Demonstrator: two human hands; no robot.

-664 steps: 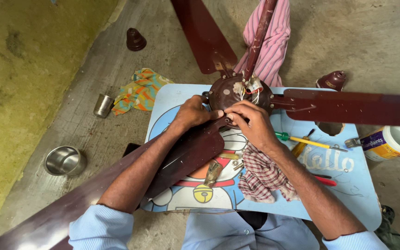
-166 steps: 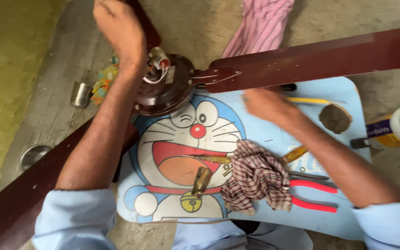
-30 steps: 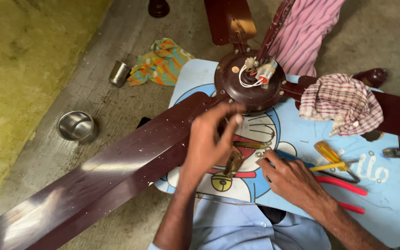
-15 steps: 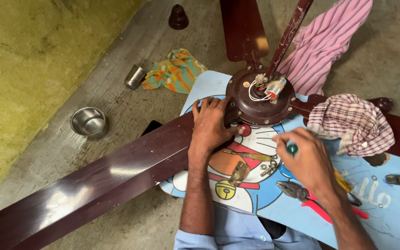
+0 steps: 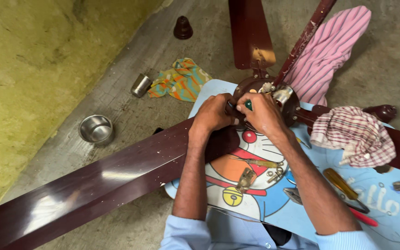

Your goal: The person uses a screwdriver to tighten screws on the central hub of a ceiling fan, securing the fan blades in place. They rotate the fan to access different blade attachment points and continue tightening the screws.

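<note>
We are clenching our right hand (image 5: 260, 111) around a green-tipped screwdriver (image 5: 247, 105), its fingers curled tight, while our left hand (image 5: 214, 113) is gripping the rim of the brown fan motor (image 5: 288, 104), which is sitting on the blue table (image 5: 385, 203).

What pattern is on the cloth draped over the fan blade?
The cloth is red-and-white checked, clearest in the head view.
</note>
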